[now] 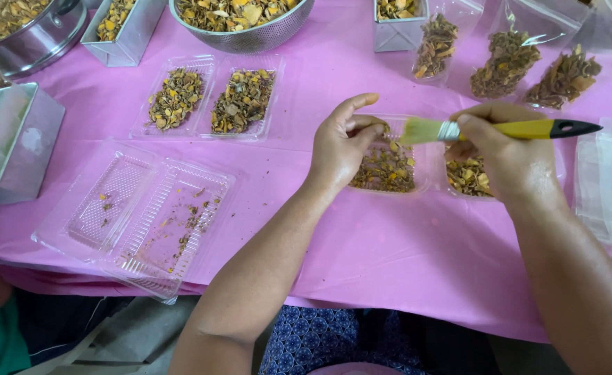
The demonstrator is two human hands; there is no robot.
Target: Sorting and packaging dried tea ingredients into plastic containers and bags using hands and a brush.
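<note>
While two clear trays (208, 104) nearer the far edge of the pink tabletop (389, 257) already lie filled, dried brown-and-orange chips are brushed in a clear tray (388, 169) near the middle; the left hand (342, 142) is cupped on its rim, the right hand (510, 156) clamped on a yellow-handled brush (458, 130). An emptied tray (139, 219) lies at the near left edge.

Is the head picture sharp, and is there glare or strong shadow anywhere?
Head view: even, soft light; only faint shadows under the left hand and right hand. The brush bristles look slightly soft. Mild glare on the empty clear trays and bags.
</note>
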